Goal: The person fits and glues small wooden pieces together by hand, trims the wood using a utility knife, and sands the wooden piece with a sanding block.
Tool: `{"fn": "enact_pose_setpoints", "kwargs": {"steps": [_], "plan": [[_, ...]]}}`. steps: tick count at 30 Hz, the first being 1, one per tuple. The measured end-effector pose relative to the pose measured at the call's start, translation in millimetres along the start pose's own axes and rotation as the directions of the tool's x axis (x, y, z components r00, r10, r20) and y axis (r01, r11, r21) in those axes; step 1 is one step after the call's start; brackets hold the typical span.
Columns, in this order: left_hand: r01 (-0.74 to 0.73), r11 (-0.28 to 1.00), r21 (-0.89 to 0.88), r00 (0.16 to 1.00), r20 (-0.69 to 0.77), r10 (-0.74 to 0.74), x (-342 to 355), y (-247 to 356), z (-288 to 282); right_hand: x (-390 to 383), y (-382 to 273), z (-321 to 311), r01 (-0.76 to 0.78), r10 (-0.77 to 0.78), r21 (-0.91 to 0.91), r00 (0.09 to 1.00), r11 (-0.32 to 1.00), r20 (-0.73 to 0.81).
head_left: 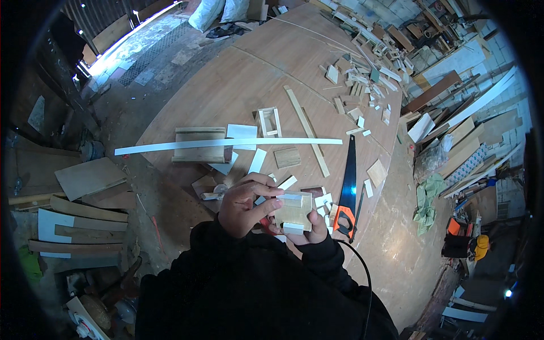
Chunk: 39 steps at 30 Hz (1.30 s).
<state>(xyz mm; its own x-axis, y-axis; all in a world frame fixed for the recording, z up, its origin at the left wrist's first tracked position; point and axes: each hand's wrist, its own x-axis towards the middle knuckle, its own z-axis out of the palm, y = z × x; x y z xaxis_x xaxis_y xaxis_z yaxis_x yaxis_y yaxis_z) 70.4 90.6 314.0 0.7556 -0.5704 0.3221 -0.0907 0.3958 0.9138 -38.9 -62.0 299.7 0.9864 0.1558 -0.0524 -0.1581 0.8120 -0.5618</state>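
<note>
Both my hands grip a small pale wooden board [293,211] with narrow white strips along its upper and lower edges. My left hand [246,204] has thumb and fingertips closed on its left side. My right hand [314,229] holds it at the lower right, partly hidden behind it. Something red below the board at the left is too hidden to name. Around them on the worktable [221,96] lie small white offcuts [323,199], a long white strip [283,141], a grooved board [198,152] and a small wooden frame [269,122].
A handsaw [345,217] with an orange-and-black handle lies at the table's right, beside a black cable [365,269] running downward. Offcuts [357,79] pile at the back right. Boards [85,175] stand at the left; a green cloth [428,207] and more timber [453,147] are at the right.
</note>
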Motion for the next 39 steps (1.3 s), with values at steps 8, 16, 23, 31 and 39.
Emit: {"fn": "enact_pose_setpoints", "kwargs": {"steps": [8,16,23,31,39], "plan": [[0.034,0.999,0.042,0.999,-0.008,-0.034,4.6,-4.4,-25.4,24.0,12.6,3.8,0.021,-0.021,-0.015,1.000,1.000,-0.010],[0.230,0.973,-0.020,0.968,-0.097,-0.231,5.0,-23.3,-53.9,36.6,25.7,-19.4,-0.078,0.000,-0.323,0.972,0.943,-0.234],[0.324,0.942,-0.088,0.852,-0.405,-0.331,-4.5,-51.3,-97.4,60.6,29.3,-105.6,-0.322,-0.588,-0.895,0.805,-0.310,-0.086],[0.311,0.946,-0.090,0.862,-0.393,-0.321,-12.2,-55.1,-107.1,90.3,43.1,-189.8,-0.586,-0.658,-0.734,0.708,-0.344,-0.257],[0.339,0.938,-0.076,0.866,-0.363,-0.343,-4.6,-56.1,-114.6,124.5,21.6,-289.9,-0.639,-0.511,-0.766,0.637,0.068,-0.577]]}}
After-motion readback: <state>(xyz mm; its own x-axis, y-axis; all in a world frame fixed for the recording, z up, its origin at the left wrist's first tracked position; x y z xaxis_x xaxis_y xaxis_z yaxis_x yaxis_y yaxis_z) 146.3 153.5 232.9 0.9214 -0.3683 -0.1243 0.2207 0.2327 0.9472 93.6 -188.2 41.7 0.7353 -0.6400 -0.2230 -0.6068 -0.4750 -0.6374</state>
